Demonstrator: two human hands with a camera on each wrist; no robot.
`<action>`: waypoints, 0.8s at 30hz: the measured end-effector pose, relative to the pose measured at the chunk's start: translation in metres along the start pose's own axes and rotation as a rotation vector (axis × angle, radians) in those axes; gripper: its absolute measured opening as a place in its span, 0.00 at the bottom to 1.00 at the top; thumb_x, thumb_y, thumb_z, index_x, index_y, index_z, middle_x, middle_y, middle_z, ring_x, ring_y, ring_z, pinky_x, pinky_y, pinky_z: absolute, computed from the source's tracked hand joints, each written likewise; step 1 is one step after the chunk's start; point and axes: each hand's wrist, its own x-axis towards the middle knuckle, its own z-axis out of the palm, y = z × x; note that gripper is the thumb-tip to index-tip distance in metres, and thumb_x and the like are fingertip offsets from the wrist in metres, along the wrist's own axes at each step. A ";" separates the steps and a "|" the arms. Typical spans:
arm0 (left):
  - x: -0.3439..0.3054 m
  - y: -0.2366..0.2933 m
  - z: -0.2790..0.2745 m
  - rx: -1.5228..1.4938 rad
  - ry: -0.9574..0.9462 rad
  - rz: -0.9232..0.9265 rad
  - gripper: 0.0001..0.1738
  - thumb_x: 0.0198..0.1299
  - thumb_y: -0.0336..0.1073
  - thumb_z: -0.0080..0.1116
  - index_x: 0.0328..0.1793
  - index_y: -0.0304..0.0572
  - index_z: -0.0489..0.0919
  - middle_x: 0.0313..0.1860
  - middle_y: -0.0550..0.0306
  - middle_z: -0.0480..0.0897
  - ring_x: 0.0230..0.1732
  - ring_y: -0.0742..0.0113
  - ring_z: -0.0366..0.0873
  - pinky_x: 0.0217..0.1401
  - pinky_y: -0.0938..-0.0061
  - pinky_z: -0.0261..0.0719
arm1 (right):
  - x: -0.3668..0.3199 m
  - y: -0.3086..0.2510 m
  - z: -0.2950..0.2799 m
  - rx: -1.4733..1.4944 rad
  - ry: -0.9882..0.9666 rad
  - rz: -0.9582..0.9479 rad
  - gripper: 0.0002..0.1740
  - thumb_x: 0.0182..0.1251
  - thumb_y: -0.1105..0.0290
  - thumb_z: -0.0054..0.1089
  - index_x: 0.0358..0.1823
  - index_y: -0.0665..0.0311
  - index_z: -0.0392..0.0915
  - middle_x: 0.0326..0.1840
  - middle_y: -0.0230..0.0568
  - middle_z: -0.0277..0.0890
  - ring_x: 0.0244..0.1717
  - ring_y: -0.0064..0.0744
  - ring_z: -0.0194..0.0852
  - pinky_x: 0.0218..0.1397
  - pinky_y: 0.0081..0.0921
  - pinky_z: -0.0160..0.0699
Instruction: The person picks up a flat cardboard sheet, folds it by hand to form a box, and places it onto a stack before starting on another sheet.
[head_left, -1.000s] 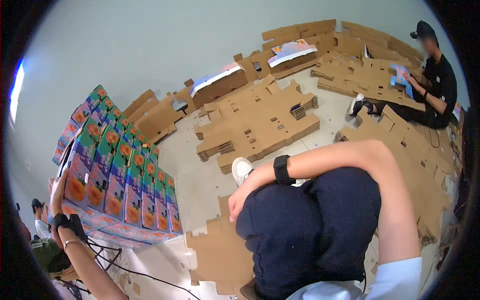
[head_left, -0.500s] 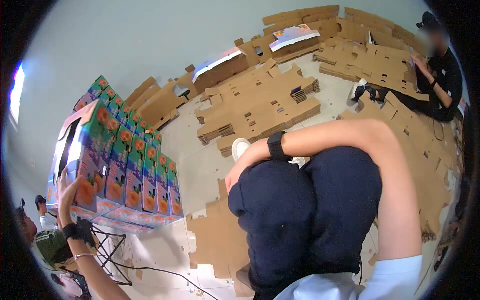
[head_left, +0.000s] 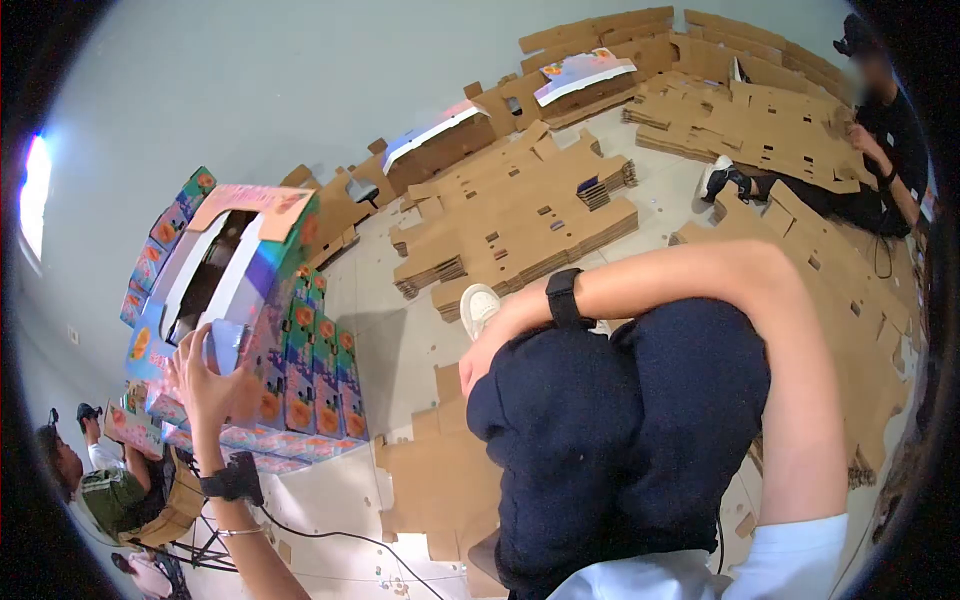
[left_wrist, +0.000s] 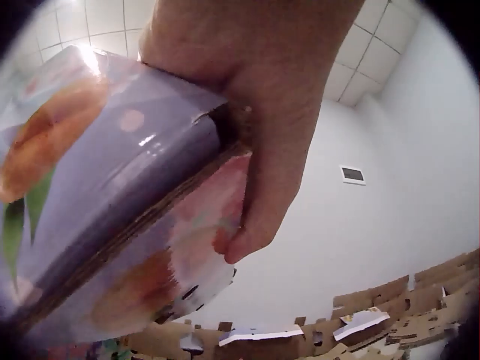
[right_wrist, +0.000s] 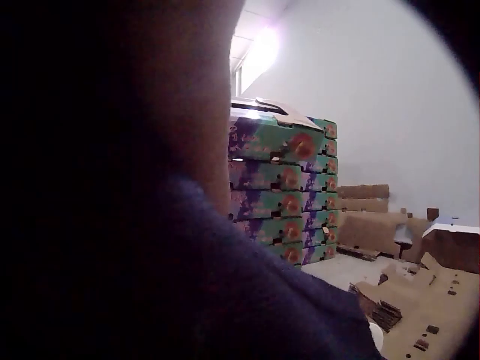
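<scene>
A printed cardboard fruit box [head_left: 268,272] with an open slot in its top sits tilted above the stack of similar boxes [head_left: 327,385] at the left. My left hand [head_left: 208,388] grips its near corner. In the left wrist view, the thumb of that hand [left_wrist: 259,97] presses over the edge of the purple printed box [left_wrist: 127,135], and the other fingers are hidden. My right hand [head_left: 490,350] rests loosely by my knee, holding nothing. Dark cloth fills much of the right wrist view, with the box stack [right_wrist: 266,202] beyond it.
Flattened cardboard [head_left: 520,225] lies in piles on the floor, with more cardboard [head_left: 600,60] along the wall. A person in black [head_left: 880,150] sits at the right. Other people [head_left: 110,495] are at lower left, near a black cable [head_left: 340,535].
The top box has swung right and turned so its slotted top faces me, my left hand moving with it. My right hand stays by the knee. The seated person's hands have shifted.
</scene>
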 end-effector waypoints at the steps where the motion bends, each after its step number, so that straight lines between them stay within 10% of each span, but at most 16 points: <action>1: 0.003 0.013 0.003 -0.050 0.008 0.021 0.42 0.33 0.44 0.73 0.61 0.50 0.71 0.56 0.56 0.73 0.61 0.54 0.66 0.68 0.57 0.55 | -0.004 -0.010 0.001 -0.009 -0.001 0.027 0.22 0.72 0.61 0.38 0.49 0.74 0.74 0.43 0.34 0.78 0.40 0.25 0.70 0.50 0.27 0.68; 6: 0.031 0.073 0.072 -0.494 -0.023 0.218 0.39 0.35 0.36 0.73 0.58 0.40 0.72 0.54 0.51 0.74 0.57 0.54 0.70 0.59 0.64 0.68 | 0.011 -0.006 0.006 0.311 0.060 -0.168 0.20 0.67 0.64 0.47 0.44 0.79 0.74 0.37 0.36 0.78 0.39 0.26 0.68 0.48 0.27 0.67; 8: 0.031 0.107 0.119 -0.826 -0.175 0.196 0.38 0.40 0.35 0.72 0.60 0.38 0.70 0.51 0.54 0.74 0.52 0.65 0.70 0.57 0.71 0.69 | 0.021 0.003 0.009 0.334 0.125 -0.545 0.20 0.71 0.59 0.43 0.30 0.72 0.67 0.25 0.29 0.65 0.32 0.18 0.60 0.42 0.24 0.63; 14: -0.043 0.245 0.234 -0.933 -0.714 0.317 0.40 0.31 0.48 0.74 0.51 0.36 0.71 0.45 0.43 0.74 0.48 0.51 0.72 0.48 0.66 0.72 | 0.023 0.024 0.011 0.227 0.450 -0.391 0.23 0.74 0.61 0.33 0.49 0.72 0.73 0.54 0.53 0.75 0.57 0.43 0.70 0.65 0.34 0.62; 16: -0.077 0.275 0.295 -0.937 -0.265 0.511 0.40 0.33 0.53 0.74 0.51 0.37 0.71 0.42 0.44 0.76 0.45 0.44 0.73 0.54 0.59 0.67 | 0.023 0.022 0.015 0.258 0.548 -0.212 0.23 0.73 0.60 0.35 0.50 0.71 0.74 0.55 0.52 0.74 0.58 0.43 0.70 0.66 0.34 0.61; 19: -0.060 0.281 0.289 -0.953 -0.515 0.518 0.43 0.36 0.58 0.72 0.55 0.38 0.71 0.47 0.42 0.76 0.51 0.43 0.72 0.61 0.54 0.61 | 0.010 0.005 0.018 0.359 0.638 -0.041 0.23 0.73 0.57 0.38 0.49 0.69 0.75 0.51 0.52 0.76 0.55 0.47 0.71 0.61 0.37 0.65; 24: -0.024 0.307 0.307 -0.943 -0.850 0.069 0.42 0.52 0.65 0.58 0.59 0.33 0.70 0.49 0.33 0.78 0.51 0.41 0.77 0.55 0.59 0.71 | 0.020 0.002 0.013 0.289 0.624 0.048 0.23 0.73 0.58 0.36 0.47 0.69 0.75 0.49 0.53 0.75 0.54 0.49 0.71 0.58 0.39 0.66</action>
